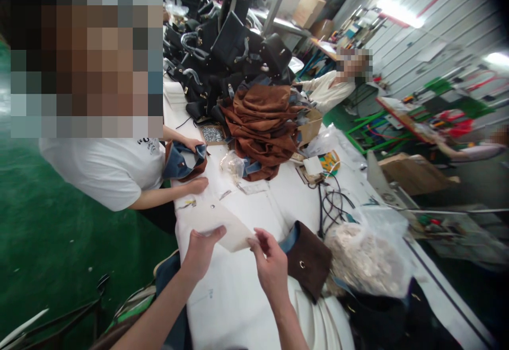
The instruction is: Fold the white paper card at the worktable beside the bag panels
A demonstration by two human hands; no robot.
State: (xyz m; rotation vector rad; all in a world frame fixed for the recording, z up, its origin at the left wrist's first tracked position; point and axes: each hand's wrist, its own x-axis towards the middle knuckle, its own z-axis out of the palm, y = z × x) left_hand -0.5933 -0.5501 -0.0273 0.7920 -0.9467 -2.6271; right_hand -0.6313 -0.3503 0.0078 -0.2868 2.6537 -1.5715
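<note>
Between my two hands is a flat cream-white panel [222, 225] with a small round metal stud near its far edge. My left hand [202, 252] grips its near left side, thumb on top. At the panel's right corner, my right hand [270, 260] pinches it between thumb and fingers. A dark brown bag piece [306, 260] with a metal fitting and blue lining lies just right of my right hand. Below it, several curved white panels [318, 318] are stacked at the table's near edge.
Across the white table [230, 297], a co-worker in a white shirt [107, 169] handles a blue-lined brown bag [185, 162]. Brown bag pieces [262, 122] and black bags [238, 42] are heaped behind. Right are a filled plastic bag [369, 254], cables [336, 204] and black pieces [389, 313].
</note>
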